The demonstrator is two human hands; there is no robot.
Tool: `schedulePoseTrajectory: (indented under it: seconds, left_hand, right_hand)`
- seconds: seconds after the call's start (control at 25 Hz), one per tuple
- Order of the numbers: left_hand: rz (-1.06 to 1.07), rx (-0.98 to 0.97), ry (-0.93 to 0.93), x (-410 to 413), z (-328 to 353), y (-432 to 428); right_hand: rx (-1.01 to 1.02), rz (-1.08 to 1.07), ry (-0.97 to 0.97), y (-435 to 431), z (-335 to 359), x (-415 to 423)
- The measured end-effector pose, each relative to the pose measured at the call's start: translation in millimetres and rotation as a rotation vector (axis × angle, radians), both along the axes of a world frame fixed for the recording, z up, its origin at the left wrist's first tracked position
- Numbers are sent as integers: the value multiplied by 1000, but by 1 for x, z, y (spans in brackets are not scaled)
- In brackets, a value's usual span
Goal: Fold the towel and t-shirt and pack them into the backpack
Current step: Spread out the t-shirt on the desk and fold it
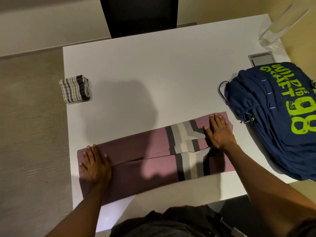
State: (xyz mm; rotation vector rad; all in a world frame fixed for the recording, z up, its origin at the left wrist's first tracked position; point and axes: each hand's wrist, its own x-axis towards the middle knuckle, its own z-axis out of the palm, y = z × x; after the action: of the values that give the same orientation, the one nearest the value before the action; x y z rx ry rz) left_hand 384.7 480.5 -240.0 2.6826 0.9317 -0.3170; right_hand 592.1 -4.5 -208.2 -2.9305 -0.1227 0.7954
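A mauve t-shirt (136, 151) with grey, white and black stripes lies folded into a long band across the near part of the white table (153, 74). My left hand (94, 164) presses flat on its left end, fingers spread. My right hand (219, 132) presses flat on its right end. A small folded towel (74, 88), white with dark stripes, sits near the table's left edge. The navy backpack (277, 120) with lime-green lettering lies on the table's right side, just right of the shirt.
A black chair back (138, 14) stands beyond the table's far edge. A clear glass vessel (273, 31) is at the far right corner, and a grey cable hatch (260, 58) is set in the tabletop behind the backpack.
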Motion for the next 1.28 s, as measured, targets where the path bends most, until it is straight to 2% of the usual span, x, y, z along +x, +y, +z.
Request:
schedulePoseTrajectory:
  seconds: [0.24, 0.36, 0.44, 0.6, 0.8, 0.92, 1.12, 1.28]
  left_hand:
    - [-39, -27, -127, -20, 13, 22]
    - [223, -56, -160, -35, 19, 29]
    - [397, -92, -117, -41, 25, 30]
    - [512, -155, -88, -44, 33, 35]
    - [707, -347, -112, -36, 37, 36]
    - [684, -479, -156, -33, 42, 38]
    - [516, -561, -310, -38, 61, 36]
    - [603, -920, -391, -37, 75, 37]
  right_hand:
    - [201, -73, -178, 31, 26, -58]
    - [305, -87, -220, 57, 29, -106]
    - [357, -103, -233, 76, 32, -133]
    - [407, -158, -249, 122, 42, -173]
    - [495, -130, -241, 172, 47, -199]
    - [504, -81, -246, 194, 53, -208]
    - [545, 54, -226, 221, 63, -213]
    - [639, 63, -62, 256, 66, -209]
